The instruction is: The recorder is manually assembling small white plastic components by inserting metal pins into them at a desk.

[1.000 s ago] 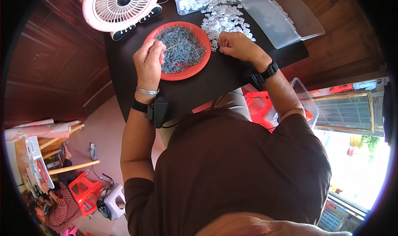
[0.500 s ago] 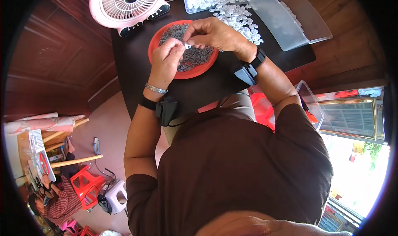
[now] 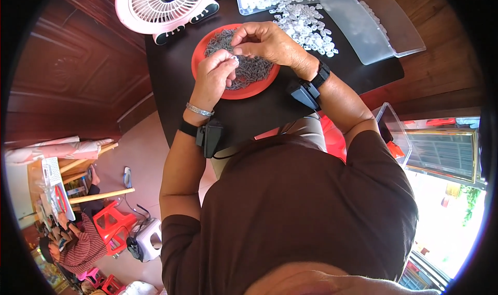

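Over a round red tray (image 3: 244, 94) my two hands meet, fingertips close together. My left hand (image 3: 210, 80) pinches a small white plastic piece (image 3: 235, 60) between thumb and fingers. My right hand (image 3: 275, 45) is closed in a pinch just above that piece; whatever its fingertips hold is too small to make out. Many thin grey screw-like pieces (image 3: 254, 73) are heaped in the tray, partly hidden under my hands. Loose white plastic pieces (image 3: 306, 30) lie on the dark table (image 3: 228, 121) beyond my right hand, spread out from a clear bin (image 3: 246, 10) full of them.
A pink-and-white fan (image 3: 166, 10) stands at the table's far left. At the far right a translucent bin (image 3: 358, 38) lies with a few white pieces inside. Red and white stools (image 3: 149, 240) stand on the floor at left, near a seated person in a striped top (image 3: 85, 243).
The whole view has shifted slightly, so the table things appear farther right. My hands stay over the tray; the white piece has turned a little in my left fingers.
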Motion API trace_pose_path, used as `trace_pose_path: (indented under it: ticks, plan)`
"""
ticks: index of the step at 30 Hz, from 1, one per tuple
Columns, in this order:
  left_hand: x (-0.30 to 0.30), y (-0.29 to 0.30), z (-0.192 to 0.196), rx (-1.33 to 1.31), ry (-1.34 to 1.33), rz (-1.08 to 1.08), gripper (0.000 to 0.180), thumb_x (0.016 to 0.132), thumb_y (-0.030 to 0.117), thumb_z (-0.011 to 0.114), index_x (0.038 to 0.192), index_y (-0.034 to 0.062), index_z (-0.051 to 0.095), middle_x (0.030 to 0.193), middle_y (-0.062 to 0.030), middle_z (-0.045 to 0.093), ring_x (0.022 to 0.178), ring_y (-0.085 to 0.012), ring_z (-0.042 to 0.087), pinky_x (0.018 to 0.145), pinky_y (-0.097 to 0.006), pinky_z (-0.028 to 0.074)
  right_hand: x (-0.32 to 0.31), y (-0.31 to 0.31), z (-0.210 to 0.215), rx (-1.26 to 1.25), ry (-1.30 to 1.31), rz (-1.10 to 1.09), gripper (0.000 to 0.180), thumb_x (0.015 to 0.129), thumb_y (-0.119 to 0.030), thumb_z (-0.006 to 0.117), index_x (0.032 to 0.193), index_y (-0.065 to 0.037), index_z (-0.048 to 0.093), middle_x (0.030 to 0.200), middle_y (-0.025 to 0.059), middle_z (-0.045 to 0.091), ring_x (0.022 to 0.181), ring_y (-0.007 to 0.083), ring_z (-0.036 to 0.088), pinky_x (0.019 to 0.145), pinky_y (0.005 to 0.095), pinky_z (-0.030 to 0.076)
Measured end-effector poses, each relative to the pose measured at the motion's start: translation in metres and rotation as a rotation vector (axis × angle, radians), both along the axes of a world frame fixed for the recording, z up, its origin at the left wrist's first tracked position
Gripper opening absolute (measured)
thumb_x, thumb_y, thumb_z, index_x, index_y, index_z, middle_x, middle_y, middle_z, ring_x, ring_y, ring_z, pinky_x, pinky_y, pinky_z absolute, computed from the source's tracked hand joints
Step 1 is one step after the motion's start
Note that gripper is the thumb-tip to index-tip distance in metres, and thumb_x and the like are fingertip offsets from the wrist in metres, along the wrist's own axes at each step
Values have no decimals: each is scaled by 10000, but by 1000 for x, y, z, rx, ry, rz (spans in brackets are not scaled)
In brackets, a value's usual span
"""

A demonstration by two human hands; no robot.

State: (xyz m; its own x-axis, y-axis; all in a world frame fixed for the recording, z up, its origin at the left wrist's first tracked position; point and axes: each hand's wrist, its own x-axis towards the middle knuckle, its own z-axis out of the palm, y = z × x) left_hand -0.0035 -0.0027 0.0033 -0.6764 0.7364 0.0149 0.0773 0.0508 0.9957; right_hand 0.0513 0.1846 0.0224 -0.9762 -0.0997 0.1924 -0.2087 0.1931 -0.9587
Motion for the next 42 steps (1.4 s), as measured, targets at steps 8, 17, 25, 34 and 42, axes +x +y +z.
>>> trace_pose_path:
  ticks: [8, 17, 25, 34, 42]
  plan:
    - [3, 0, -1, 147, -141, 92, 167, 900, 179, 502, 795, 58, 551, 649, -4, 549, 519, -60, 479, 459, -184, 346, 9, -12, 9, 437, 315, -83, 217, 761, -96, 738, 952, -46, 647, 889, 37, 643, 813, 142, 625, 686, 260, 510]
    - [9, 1, 4, 151, -29, 110, 187, 920, 180, 482, 807, 49, 554, 653, -1, 543, 531, -61, 483, 473, -182, 350, 12, -11, 8, 545, 585, -101, 214, 737, -86, 721, 935, -54, 646, 901, 81, 638, 843, 278, 635, 722, 344, 520]
    - [2, -1, 2, 182, 5, 222, 194, 929, 178, 483, 814, 43, 564, 631, 10, 524, 511, -55, 463, 464, -180, 338, 9, 7, -11, 905, 383, 1, 175, 731, -164, 696, 856, -58, 633, 803, 80, 570, 823, 282, 583, 717, 385, 475]
    - [3, -1, 0, 170, 4, 191, 192, 932, 180, 480, 830, 39, 561, 638, 7, 524, 521, -53, 463, 470, -175, 336, 5, 5, -16, 927, 387, -59, 113, 767, -176, 631, 825, -78, 634, 832, 89, 610, 826, 304, 606, 703, 408, 486]
    - [6, 1, 3, 133, 13, 163, 167, 916, 164, 504, 828, 35, 563, 647, 7, 522, 536, -53, 458, 479, -184, 348, 2, 5, -12, 575, 341, -171, 204, 869, -222, 566, 837, -20, 562, 718, 118, 586, 677, 293, 591, 615, 368, 466]
